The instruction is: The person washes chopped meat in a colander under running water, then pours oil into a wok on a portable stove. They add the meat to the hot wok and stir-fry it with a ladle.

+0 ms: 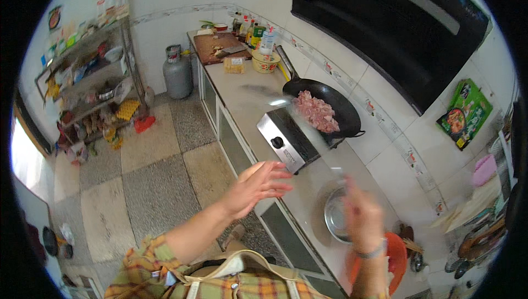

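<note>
Chopped raw meat (pixel 315 111) lies in a black wok (pixel 348 113) on a steel gas stove (pixel 284 140). My right hand (pixel 363 212), blurred by motion, is at the lower right, closed around a long metal utensil (pixel 311 125). The utensil points up and left over the stove; its far end is smeared, so its exact kind and whether it touches the meat cannot be told. My left hand (pixel 264 187) is raised in front of the stove, fingers apart, holding nothing. A metal bowl (pixel 331 216) sits on the counter beside my right hand, which partly covers it.
A red-orange basin (pixel 398 253) is by my right wrist. Farther along the counter are a floral enamel pot (pixel 265 63), a cutting board (pixel 206 47) with a cleaver (pixel 231 50), and several bottles. A range hood (pixel 371 39) hangs above; a gas cylinder (pixel 178 72) stands on the floor.
</note>
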`<state>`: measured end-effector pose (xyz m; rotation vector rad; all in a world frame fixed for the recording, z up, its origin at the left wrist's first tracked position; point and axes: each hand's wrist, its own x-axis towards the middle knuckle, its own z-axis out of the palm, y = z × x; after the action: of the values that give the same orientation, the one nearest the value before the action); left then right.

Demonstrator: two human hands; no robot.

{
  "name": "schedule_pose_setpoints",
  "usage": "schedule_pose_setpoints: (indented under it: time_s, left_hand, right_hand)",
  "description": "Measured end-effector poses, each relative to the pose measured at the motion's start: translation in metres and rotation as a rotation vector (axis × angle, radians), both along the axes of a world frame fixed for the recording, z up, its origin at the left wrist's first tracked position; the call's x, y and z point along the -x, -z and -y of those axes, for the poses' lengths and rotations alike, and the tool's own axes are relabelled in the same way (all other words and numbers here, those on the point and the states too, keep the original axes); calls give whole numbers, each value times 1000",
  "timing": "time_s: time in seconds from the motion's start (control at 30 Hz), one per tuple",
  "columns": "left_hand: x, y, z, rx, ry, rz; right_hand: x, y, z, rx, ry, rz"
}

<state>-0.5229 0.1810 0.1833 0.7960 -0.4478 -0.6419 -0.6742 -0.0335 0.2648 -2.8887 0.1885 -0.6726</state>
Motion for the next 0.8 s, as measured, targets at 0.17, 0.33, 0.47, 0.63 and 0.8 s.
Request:
schedule_pose_setpoints:
  time_s: [0.17, 0.33, 0.47, 0.63, 0.8]
  left_hand:
    - [-103, 50, -67, -575, -72, -118]
    - [-158, 103, -107, -577, -227, -351]
    - [-205, 127, -87, -620, -187, -415]
    - [-278, 135, -40, -634, 17, -285]
    - [-349, 132, 1, -661, 195, -112]
  right_hand:
    - [-22, -38, 88, -56, 360, -8]
    - [-98, -20, 110, -122, 281, -148]
    - [-167, 4, 115, 21, 246, -290]
    - [-223, 27, 112, 162, 390, -397]
    - [-192, -9, 58, 205, 524, -547]
